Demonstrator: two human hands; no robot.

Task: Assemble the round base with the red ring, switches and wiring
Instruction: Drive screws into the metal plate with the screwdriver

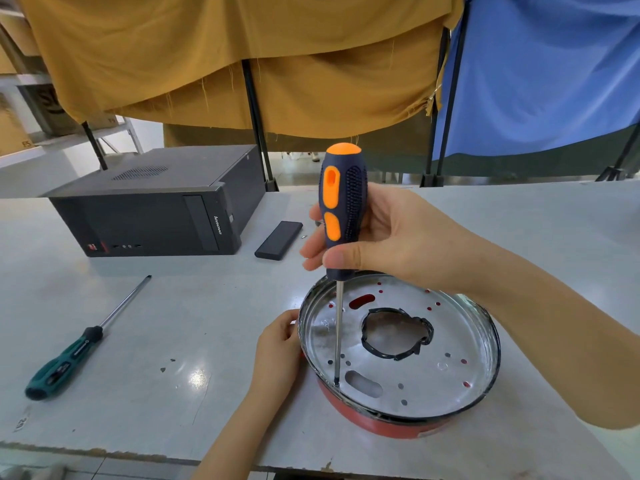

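Note:
A round silver metal base (450, 344) with a black rim sits inside a red ring (381, 426) near the table's front edge. The plate has several small holes, two slots and a black-taped middle opening (396, 336). My right hand (377, 237) grips the blue and orange handle of a screwdriver (343, 202), held upright, with its tip down at a hole near the plate's front left rim. My left hand (278, 344) holds the base's left edge, fingers curled against the rim. No switches or wiring are visible.
A green-handled screwdriver (65, 362) lies on the grey table (173, 323) to the left. A black computer case (156, 206) and a flat black device (278, 240) lie further back. Yellow and blue cloths hang behind the table.

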